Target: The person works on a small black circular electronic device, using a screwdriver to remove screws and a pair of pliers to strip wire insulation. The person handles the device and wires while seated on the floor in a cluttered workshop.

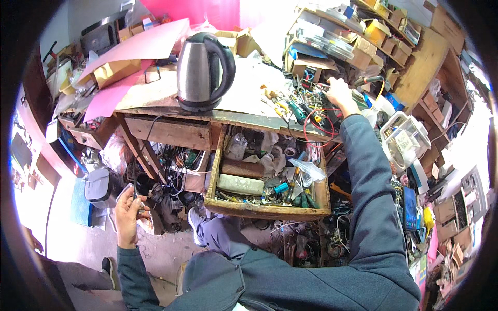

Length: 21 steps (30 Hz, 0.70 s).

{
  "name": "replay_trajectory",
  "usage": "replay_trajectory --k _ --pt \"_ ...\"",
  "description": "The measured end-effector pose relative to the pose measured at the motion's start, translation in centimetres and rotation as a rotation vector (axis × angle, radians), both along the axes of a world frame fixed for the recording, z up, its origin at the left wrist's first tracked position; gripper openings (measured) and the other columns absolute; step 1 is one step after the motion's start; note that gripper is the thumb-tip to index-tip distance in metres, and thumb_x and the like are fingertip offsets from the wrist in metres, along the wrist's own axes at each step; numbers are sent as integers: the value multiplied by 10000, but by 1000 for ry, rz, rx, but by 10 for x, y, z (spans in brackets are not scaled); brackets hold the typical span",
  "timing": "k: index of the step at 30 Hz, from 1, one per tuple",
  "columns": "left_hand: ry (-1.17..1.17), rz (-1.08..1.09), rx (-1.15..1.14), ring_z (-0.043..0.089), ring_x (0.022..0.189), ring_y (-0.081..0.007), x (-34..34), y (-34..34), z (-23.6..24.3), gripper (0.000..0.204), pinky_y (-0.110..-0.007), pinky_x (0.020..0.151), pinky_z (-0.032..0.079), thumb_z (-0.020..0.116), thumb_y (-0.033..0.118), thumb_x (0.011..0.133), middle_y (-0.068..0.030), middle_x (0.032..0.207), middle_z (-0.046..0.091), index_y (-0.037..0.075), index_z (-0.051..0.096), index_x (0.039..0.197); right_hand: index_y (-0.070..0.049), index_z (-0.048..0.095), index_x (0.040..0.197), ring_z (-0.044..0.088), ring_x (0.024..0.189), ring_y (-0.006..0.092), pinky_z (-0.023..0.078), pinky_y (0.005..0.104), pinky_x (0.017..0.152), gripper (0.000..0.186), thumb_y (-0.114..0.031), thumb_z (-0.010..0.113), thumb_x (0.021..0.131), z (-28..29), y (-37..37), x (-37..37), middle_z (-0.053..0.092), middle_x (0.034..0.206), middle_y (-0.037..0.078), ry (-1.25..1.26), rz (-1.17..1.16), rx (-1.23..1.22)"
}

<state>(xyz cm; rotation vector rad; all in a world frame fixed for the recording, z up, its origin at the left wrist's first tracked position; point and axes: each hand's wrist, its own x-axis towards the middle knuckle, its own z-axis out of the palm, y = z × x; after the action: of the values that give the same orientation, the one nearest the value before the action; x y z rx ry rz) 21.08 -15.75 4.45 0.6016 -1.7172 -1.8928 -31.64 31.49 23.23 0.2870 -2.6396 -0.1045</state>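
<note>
My left hand (129, 215) is down at the lower left, fingers closed round a dark cord and a small object at its end that I cannot make out clearly. My right hand (340, 94) reaches into a heap of tools and wires (295, 106) on the right of the worktop, fingers curled on something small and partly hidden. A steel electric kettle (192, 72) with a black handle stands upright at the worktop's front edge. Below it, a pulled-out wooden drawer (267, 210) is crowded with tools, tape rolls and bags.
Pink sheets (132, 44) and boxes cover the left of the worktop (148, 90). Shelves of parts (358, 39) rise at the back right. A plastic container (404, 140) and a phone (410, 207) lie at the right. Cables crowd under the bench. Another person's leg and shoe (109, 272) show at lower left.
</note>
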Motion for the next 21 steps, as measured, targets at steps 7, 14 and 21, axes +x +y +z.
replay_trajectory --k 7,14,21 --pt "-167 -19 90 676 730 -147 11 -4 -62 405 -262 583 582 601 119 985 -128 1055 689 4 498 1359 -80 712 809 710 834 366 563 474 777 170 -87 545 836 -30 -92 50 703 850 211 229 531 5" --pt "-168 -108 193 685 767 -185 -2 31 -66 476 -287 612 586 642 120 966 -143 1089 683 -10 465 1388 -98 698 1159 692 947 371 553 455 844 351 -153 621 822 -61 -167 71 719 996 193 14 754 137" --pt "-212 -100 179 690 783 -186 19 32 -91 468 -293 624 585 618 128 977 -146 1085 682 -12 465 1397 -50 738 984 702 880 367 562 452 797 226 -158 630 818 -66 -189 53 715 925 202 -140 637 431"
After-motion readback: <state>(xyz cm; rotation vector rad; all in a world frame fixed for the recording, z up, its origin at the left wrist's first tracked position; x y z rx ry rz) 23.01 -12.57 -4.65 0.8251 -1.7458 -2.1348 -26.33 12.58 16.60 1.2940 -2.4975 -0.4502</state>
